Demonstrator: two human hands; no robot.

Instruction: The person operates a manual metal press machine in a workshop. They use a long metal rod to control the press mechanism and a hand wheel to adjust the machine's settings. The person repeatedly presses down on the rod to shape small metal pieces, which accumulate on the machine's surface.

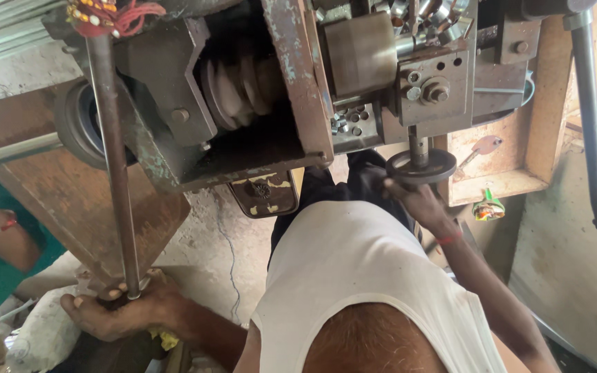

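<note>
Long dark steel lever (113, 166) hangs near-upright (rusty); round black handwheel (421, 168) lies flat.

One small crumpled wrapper (488, 206) lies at the lower edge of the wooden frame (519, 183), right of centre. It is green, with patches of orange and white. A pale sack or bag (43, 331) sits at the lower left corner, whitish and creased; its contents cannot be told. No signs or screens are seen.

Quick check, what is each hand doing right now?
Left hand: closed around the lower end of the long metal rod.
Right hand: fingers gripping the round black handwheel under the machine.
</note>
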